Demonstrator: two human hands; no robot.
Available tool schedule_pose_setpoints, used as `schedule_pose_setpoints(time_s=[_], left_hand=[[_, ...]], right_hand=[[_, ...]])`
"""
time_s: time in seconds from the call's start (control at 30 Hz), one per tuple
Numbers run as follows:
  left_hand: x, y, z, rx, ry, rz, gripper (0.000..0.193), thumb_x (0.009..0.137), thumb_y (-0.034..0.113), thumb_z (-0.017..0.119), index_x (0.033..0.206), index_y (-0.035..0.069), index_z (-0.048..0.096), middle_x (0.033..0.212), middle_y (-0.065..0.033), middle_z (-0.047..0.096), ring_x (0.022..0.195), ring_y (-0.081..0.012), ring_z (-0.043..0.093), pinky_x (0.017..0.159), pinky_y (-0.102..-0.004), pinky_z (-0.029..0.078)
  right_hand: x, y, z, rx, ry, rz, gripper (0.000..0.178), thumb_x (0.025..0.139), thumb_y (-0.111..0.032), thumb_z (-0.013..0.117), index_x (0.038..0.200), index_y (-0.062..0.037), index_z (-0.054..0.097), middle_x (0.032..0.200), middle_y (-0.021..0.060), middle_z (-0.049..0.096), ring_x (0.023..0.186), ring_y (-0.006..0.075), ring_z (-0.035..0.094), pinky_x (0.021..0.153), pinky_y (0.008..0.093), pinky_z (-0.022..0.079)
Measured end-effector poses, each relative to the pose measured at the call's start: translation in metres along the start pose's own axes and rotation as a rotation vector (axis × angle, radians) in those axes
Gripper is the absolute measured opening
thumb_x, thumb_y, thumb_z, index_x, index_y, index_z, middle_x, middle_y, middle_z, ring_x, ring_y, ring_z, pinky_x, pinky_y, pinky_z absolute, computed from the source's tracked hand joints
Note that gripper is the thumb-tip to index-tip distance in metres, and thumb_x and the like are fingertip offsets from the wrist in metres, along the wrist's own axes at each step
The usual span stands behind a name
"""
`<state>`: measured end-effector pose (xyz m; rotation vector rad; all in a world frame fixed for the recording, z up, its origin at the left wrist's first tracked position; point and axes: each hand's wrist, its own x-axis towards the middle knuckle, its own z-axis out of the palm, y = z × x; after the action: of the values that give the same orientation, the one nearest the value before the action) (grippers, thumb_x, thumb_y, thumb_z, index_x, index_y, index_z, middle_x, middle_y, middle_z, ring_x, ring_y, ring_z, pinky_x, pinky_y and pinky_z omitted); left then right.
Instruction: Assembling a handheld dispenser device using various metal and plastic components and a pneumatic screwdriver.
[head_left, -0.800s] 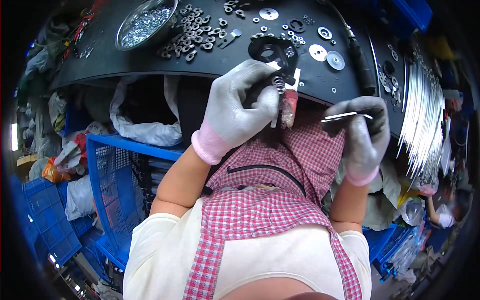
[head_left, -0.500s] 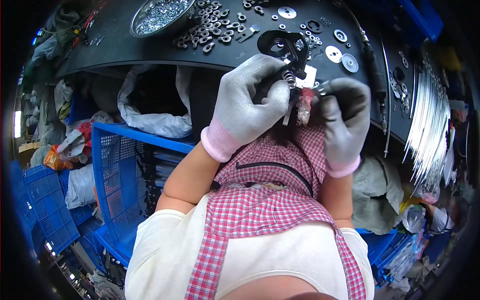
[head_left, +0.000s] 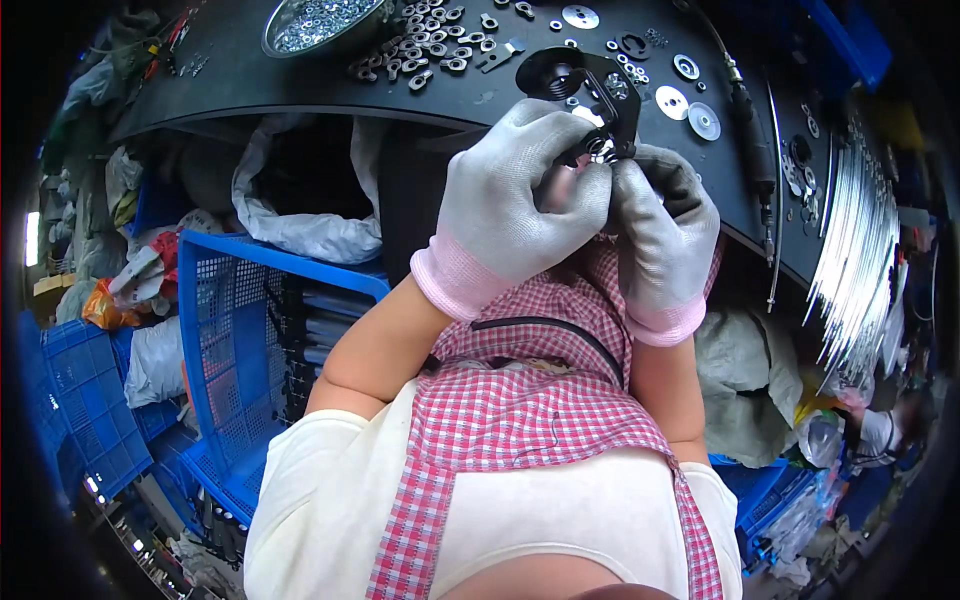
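Observation:
Both my hands wear grey-white knit gloves with pink cuffs. In front of me, at the table edge, is a black metal bracket (head_left: 612, 88) with a round black part (head_left: 548, 74) at its left. My left hand (head_left: 525, 190) is closed at the bracket's near end, thumb and fingers pinching a small shiny coil spring (head_left: 600, 149). Close against it on the right, my right hand (head_left: 662, 225) has its fingers curled and pressed together, the tips touching the same end of the bracket. Whatever sits between those fingertips is hidden.
On the black table (head_left: 300, 105) lie a metal bowl of nuts (head_left: 325, 25), a pile of metal lugs (head_left: 425, 45), flat discs (head_left: 703, 121) and a black hand tool on a cord (head_left: 750, 130). Thin metal rods (head_left: 855, 260) lie right. A blue crate (head_left: 225, 370) stands left below.
My right hand has moved left and up, bringing its fingertips against the bracket beside my left hand. My left hand has shifted slightly right, and the spring is now more covered.

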<state>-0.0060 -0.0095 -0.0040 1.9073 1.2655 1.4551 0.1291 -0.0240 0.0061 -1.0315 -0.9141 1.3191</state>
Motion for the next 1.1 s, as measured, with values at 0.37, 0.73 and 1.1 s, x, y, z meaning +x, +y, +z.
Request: schedule_pose_setpoints(time_s=[0.37,0.73,1.1], left_hand=[[-0.004,-0.003,0.003,-0.201,-0.067,-0.097,0.025,0.079,0.006,0.059,0.1,-0.007,0.062,0.091,-0.0149,0.062,0.077,-0.022,0.065,0.069,-0.0282,0.052],[0.001,-0.007,0.002,-0.289,0.003,-0.294,0.021,0.078,0.006,0.06,0.094,-0.007,0.064,0.085,-0.0114,0.062,0.072,-0.0122,0.061,0.064,-0.023,0.047],[0.001,-0.013,-0.003,-0.331,-0.032,-0.34,0.015,0.089,0.004,0.052,0.098,-0.002,0.062,0.074,0.0028,0.059,0.059,0.001,0.047,0.051,-0.0153,0.036]], right_hand=[[0.002,-0.004,-0.011,-0.091,-0.11,0.037,0.021,0.087,-0.013,0.066,0.099,0.0041,0.063,0.082,0.0045,0.065,0.069,0.0076,0.059,0.06,0.0201,0.047],[-0.01,0.002,-0.002,0.12,-0.067,-0.029,0.036,0.086,-0.015,0.068,0.112,-0.0005,0.048,0.086,0.0085,0.064,0.071,0.0116,0.062,0.062,0.0218,0.051],[0.011,-0.001,-0.01,0.288,-0.36,0.491,0.021,0.091,-0.023,0.062,0.089,-0.0023,0.058,0.069,0.0015,0.058,0.055,0.0057,0.052,0.047,0.0173,0.038]])
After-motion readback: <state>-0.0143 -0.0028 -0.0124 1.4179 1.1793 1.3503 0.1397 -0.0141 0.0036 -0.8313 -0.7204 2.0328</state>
